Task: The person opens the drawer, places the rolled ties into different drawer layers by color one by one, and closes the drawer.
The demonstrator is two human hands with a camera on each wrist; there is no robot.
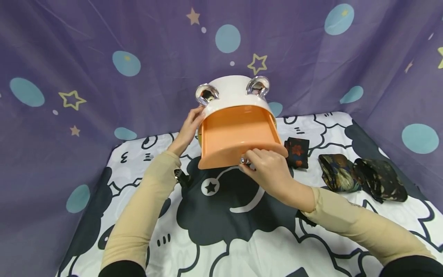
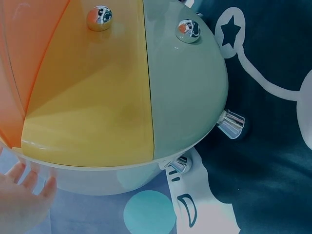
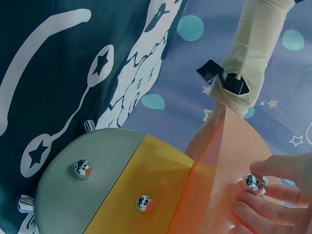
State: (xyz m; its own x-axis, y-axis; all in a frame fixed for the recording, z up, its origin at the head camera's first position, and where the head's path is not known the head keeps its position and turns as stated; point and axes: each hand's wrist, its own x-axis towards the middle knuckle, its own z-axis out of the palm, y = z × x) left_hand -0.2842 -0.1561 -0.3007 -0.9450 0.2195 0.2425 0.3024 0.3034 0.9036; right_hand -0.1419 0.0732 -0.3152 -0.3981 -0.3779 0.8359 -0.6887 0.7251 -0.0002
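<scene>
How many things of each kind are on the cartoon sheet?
Round drawer box with the orange drawer pulled out: 1
Dark patterned folded cloth bundles, at and: 3
Hands on the box, left hand and right hand: 2
Total: 6

**Lighting and picture quality**

I find the head view evenly and softly lit, with faint shadows. Its edges bow from wide-angle distortion. Both wrist views look cooler and dimmer. Glare spots the chrome knobs [image 2: 99, 18]. The left hand [image 2: 22, 197], lower left, is washed out and blurred.
</scene>
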